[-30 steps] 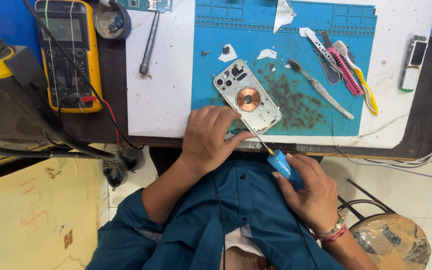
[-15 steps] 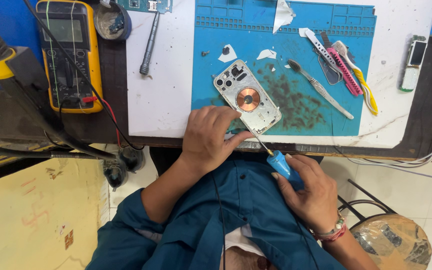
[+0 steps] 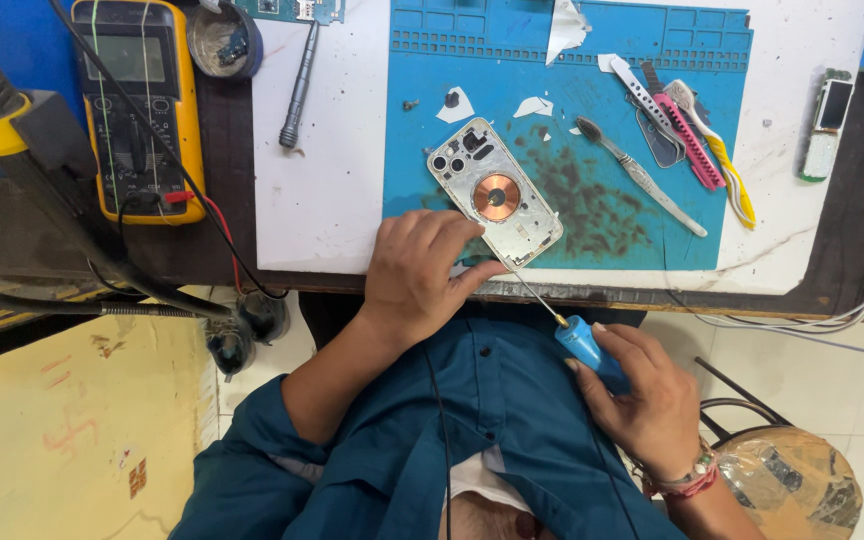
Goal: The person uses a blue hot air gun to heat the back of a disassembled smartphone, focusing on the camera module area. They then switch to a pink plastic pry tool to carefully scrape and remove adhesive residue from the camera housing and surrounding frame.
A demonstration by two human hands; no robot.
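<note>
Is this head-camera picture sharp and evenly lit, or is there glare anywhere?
Head view: even, soft light, sharp on the phone back housing and both hands; faint shadow under the left hand; straight desk edges bow slightly; no strong glare.

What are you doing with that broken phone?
A person in a blue shirt sits at a workbench. The left hand presses down on the near end of an opened phone back housing, which lies on a blue work mat and shows a copper coil inside. The right hand holds a blue-handled screwdriver, its thin tip pointed at the housing's lower edge. A yellow multimeter, tweezers and a brush lie untouched farther back.
</note>
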